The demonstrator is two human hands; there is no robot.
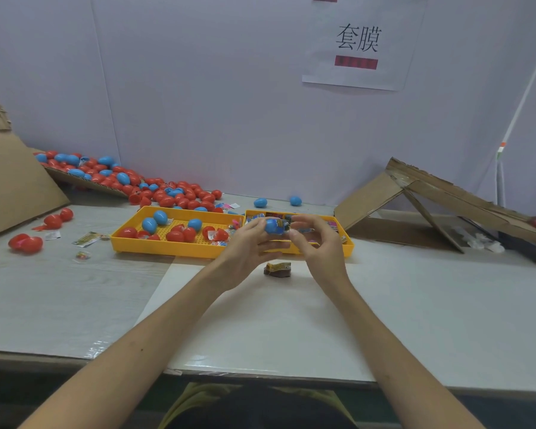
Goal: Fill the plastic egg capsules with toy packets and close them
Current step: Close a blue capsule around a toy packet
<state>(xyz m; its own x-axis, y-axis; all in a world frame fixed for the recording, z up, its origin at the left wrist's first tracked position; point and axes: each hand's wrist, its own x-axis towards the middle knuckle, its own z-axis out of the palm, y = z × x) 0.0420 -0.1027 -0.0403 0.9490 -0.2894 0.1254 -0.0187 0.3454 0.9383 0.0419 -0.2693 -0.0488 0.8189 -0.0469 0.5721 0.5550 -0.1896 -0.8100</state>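
My left hand grips a blue egg capsule half above the near edge of the yellow trays. A toy packet sticks out of its right end, and my right hand pinches that packet at the capsule's mouth. Below my hands a brown and yellow packet lies on the white sheet. The left yellow tray holds several red and blue capsule halves. The right yellow tray holds several packets, partly hidden by my hands.
A big heap of red and blue capsules spills from a cardboard ramp at the back left. Loose red capsules and packets lie left of the trays. Two blue eggs sit behind the trays. A cardboard chute stands at right.
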